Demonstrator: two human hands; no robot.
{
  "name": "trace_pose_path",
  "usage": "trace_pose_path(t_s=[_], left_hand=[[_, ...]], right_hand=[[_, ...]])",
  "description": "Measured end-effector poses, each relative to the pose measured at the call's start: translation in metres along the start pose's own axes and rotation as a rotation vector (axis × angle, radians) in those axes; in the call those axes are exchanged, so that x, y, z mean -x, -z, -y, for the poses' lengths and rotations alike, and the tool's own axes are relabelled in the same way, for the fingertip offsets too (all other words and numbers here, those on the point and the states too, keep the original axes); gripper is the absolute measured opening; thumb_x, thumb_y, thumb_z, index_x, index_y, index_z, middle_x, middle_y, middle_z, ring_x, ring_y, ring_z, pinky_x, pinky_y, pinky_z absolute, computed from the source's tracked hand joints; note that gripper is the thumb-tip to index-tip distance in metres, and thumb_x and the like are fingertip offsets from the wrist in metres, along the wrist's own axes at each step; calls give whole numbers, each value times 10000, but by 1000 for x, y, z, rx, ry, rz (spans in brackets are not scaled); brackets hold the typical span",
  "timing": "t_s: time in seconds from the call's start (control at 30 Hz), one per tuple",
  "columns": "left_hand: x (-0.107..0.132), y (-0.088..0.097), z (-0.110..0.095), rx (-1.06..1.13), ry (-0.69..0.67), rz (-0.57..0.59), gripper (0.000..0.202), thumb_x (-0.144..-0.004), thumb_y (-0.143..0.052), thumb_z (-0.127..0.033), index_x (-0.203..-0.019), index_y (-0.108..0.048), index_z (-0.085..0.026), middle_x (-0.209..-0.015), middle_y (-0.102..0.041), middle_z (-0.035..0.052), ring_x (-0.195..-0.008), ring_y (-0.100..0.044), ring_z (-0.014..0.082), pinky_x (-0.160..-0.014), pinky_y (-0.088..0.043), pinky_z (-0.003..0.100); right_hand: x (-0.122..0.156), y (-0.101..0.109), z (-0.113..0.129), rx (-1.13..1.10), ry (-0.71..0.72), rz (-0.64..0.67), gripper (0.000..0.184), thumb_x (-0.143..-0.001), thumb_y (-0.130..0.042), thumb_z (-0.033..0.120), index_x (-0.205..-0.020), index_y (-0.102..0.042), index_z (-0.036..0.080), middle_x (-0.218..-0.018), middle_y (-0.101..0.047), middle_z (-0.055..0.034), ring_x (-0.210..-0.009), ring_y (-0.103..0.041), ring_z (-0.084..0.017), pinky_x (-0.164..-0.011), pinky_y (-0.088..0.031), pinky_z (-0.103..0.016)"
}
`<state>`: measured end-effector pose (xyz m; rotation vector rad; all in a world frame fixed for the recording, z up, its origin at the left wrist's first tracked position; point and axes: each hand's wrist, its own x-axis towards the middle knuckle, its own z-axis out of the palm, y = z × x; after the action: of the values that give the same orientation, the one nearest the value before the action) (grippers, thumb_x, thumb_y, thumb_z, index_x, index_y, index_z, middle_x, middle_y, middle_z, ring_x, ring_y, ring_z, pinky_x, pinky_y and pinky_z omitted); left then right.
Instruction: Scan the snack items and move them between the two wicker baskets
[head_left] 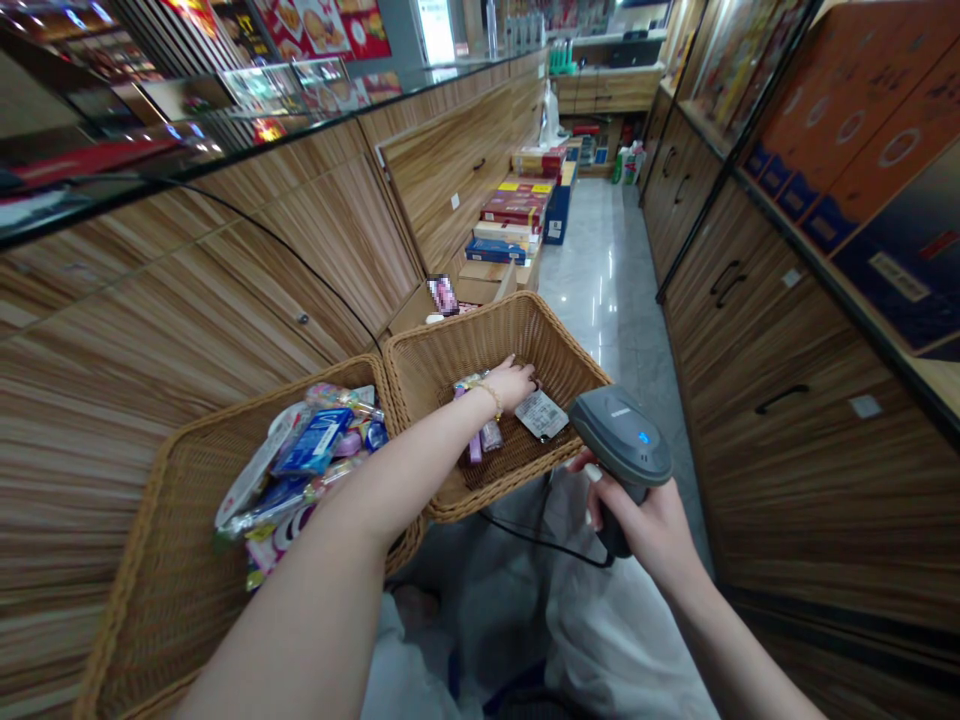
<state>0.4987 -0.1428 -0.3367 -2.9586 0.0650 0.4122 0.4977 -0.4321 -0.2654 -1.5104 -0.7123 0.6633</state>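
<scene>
Two wicker baskets, side by side: left basket (135, 570) packed with packaged goods (300, 465); right basket (480, 335) holding small packets (541, 414). Barcode scanner (622, 445) just right of it. Wooden cabinets (225, 300) along both sides; stacked cartons (510, 215) beyond, against the left run.

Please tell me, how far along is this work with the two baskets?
Looks done: the wicker basket on the left is heaped with packets, including a blue packet. In hand: the left hand reaches into the second wicker basket, and the right hand holds a barcode scanner. Left: a pale flat packet and purple tubes lie in the second basket.
</scene>
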Motion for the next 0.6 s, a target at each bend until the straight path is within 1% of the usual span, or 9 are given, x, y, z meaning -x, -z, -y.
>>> trace_pose_path(t_s=[0.07,0.17,0.27,0.37,0.47,0.6], left_hand=[[1,5,0,6,-3,-6,580,-772,-781,-213,-1327,-635,-132,-1322,-625,179,-1202,-640,316,-1209,-305,505],[5,17,-2,51,7,-40,514,-827,-740,-221,-1319,-617,-144,-1315,-647,154,-1233,-627,285,-1239,-260,507],[17,32,-4,84,80,-86,547,-813,-755,-199,-1329,-582,-146,-1311,-649,158,-1225,-627,288,-1253,-215,549],[38,48,-10,65,164,-148,594,-791,-780,-205,-1337,-555,-140,-1311,-632,162,-1239,-610,305,-1240,-239,546],[63,64,-19,38,266,-242,596,-796,-781,-211,-1336,-544,-128,-1332,-620,170,-1269,-583,317,-1209,-282,526],[102,78,-35,54,405,-358,623,-792,-810,-243,-1340,-544,-107,-1353,-622,182,-1284,-569,332,-1172,-321,497]], right_hand=[[1,-1,0,-8,5,-4,307,-923,-654,455,-857,-710,160,-487,-603,9,-416,-576,-163,-506,-507,-276],[2,-2,2,-12,-4,8,328,-910,-662,483,-840,-707,165,-482,-593,11,-413,-574,-164,-494,-505,-274],[3,-2,6,-12,-2,6,349,-901,-660,509,-838,-705,169,-476,-588,13,-407,-571,-168,-485,-506,-278],[5,-1,7,-12,15,29,357,-919,-630,512,-846,-706,171,-488,-605,6,-419,-586,-174,-505,-521,-285],[7,-2,6,-11,19,74,353,-925,-618,508,-821,-701,180,-503,-625,-4,-432,-606,-182,-512,-528,-288],[11,-9,9,-17,23,76,326,-923,-627,483,-805,-697,186,-490,-619,1,-418,-594,-175,-489,-515,-278]])
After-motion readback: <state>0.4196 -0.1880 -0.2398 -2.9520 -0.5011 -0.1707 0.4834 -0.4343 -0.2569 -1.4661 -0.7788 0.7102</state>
